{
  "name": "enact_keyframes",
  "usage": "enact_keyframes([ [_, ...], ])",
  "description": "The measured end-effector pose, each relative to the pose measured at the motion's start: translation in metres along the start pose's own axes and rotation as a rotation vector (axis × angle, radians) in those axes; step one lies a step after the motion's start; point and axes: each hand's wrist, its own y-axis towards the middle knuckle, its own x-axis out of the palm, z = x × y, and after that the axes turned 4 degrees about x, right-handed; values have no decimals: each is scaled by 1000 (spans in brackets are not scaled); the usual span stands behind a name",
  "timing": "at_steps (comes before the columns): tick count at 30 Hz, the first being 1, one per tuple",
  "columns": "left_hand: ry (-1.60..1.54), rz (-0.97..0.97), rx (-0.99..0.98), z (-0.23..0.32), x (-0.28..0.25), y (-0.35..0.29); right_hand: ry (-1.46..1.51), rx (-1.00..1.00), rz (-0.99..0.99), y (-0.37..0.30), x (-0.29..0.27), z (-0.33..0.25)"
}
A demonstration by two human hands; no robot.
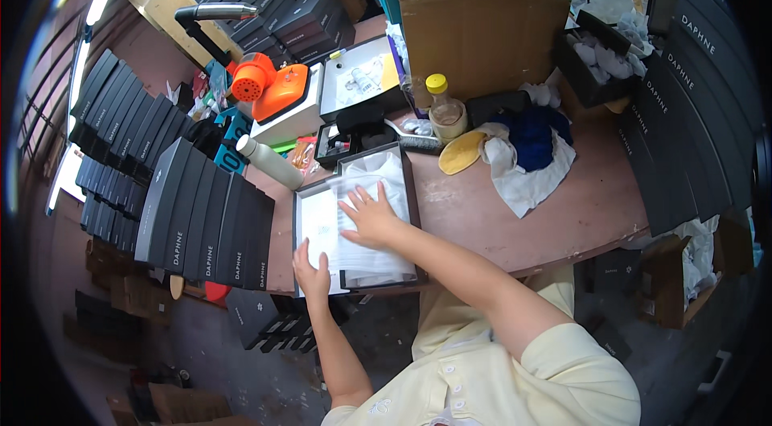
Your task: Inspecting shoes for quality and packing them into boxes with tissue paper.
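Shoebox [408,193] lies open on table [454,201] at wearer's eleven o'clock, head view. Right hand [371,219] spread flat on white tissue paper [378,265], grasping nothing; left hand [310,271] at seven o'clock, thumb apart, contact unclear. Step seems tissue-smoothing; next move calls for gentle pressure.

The worn, reddish-brown desk [482,237] carries an open dark box [408,185] at its near edge. A white bottle [275,164] stands near the box's far left corner; farther right lie a yellow pad [460,154], a white cloth [519,193] and a dark-blue cloth [537,140].
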Motion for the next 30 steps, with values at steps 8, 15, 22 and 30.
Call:
enact_keyframes([
  [8, 467, -348, 61, -23, 8, -73, -244, -18, -158, -23, -26, -28],
  [15, -198, 399, -31, 28, -64, -45, 403, -25, 442, -135, -123, 4],
  [22, -1385, 557, -231, 106, -124, -66, 1313, 88, 256, -99, -145, -21],
  [30, -531, 129, -126, 86, -24, -53, 1542, 496, 445, -100, -80, 27],
])
